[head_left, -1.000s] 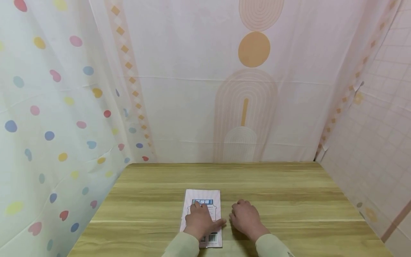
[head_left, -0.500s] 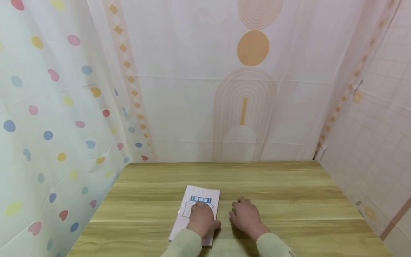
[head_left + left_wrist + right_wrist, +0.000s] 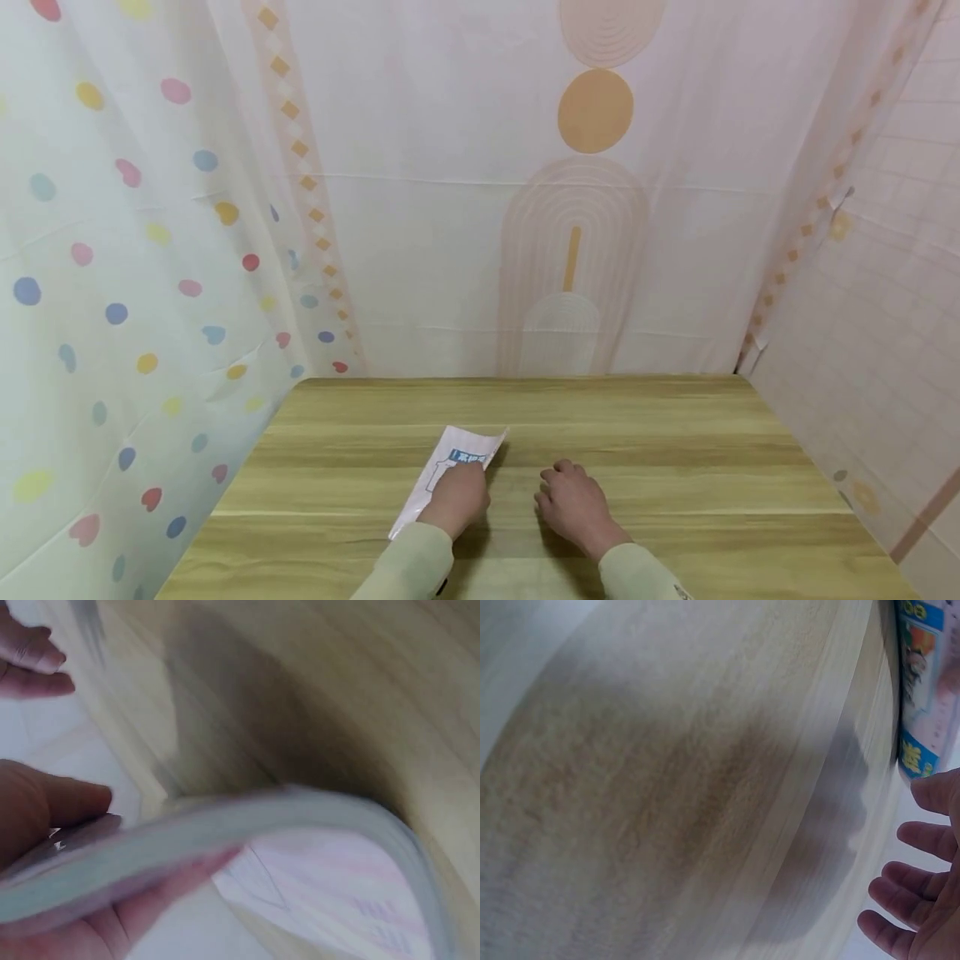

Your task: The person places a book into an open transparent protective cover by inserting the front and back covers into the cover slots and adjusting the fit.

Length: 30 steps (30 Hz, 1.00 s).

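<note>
A thin softcover book (image 3: 461,440) with a pale pink cover and a blue title band is tilted, its right side raised off the table. My left hand (image 3: 459,496) grips that right side; in the left wrist view the thumb and fingers pinch the curved pages (image 3: 330,877) from both faces. The book's other cover, with a coloured picture and blue-and-yellow lettering (image 3: 911,754), shows at the right of the right wrist view. My right hand (image 3: 576,508) is to the right of the book, apart from it, fingers loosely bent and holding nothing.
The wood-grain table (image 3: 675,450) stretches around both hands. Behind it hangs a pale curtain (image 3: 420,250) with arch patterns; a dotted curtain (image 3: 150,333) borders the left and a checked one (image 3: 885,333) the right.
The book lay flat under my left hand, then turned and slid left. Now its right side is lifted, with the left hand gripping it. The right hand has stayed in place.
</note>
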Available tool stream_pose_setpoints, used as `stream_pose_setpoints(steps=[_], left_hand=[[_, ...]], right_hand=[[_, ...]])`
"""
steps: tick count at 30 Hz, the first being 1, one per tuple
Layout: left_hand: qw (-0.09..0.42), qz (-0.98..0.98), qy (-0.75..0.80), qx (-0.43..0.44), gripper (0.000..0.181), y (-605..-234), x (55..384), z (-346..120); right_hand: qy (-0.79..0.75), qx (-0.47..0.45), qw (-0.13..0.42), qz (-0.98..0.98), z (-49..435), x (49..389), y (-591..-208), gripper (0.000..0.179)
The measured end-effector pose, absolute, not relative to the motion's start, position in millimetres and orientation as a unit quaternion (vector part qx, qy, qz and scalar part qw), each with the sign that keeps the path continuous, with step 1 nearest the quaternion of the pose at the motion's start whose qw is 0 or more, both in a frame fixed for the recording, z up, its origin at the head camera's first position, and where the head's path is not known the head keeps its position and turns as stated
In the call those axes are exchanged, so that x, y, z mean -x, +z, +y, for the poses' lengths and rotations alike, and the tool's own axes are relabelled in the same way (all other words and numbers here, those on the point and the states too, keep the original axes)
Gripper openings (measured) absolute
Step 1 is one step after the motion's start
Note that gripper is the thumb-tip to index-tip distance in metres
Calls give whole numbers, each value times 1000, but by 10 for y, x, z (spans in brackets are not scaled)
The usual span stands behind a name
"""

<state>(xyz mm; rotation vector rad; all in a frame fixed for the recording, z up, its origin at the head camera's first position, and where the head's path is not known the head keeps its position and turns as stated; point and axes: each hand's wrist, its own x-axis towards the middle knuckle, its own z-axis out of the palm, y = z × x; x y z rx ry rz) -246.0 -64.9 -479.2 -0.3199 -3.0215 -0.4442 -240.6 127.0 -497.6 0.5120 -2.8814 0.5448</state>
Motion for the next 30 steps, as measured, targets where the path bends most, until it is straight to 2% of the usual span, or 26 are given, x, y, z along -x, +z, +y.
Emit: stream_pose_setpoints(steps=[4,10,13,24,30], left_hand=[[38,-971,-203,116,7,-4740,2525,-696],[-54,-936,-337,89,24,-4715,2584,-717],[-81,-915,-386,83,27,-4719,2574,-723],[-120,-840,-527,48,43,-4732,2529,-739],[-132,-756,-637,67,52,-4608,2546,-728]], right_hand=[[184,-170,77,-965,1260,2410,-4974,30],[187,-165,72,-966,1250,2411,-4978,32],[189,-162,76,-966,1247,2414,-4979,33],[211,-157,60,-963,1245,2456,-4982,42],[254,-151,59,-954,1242,2497,-4966,52]])
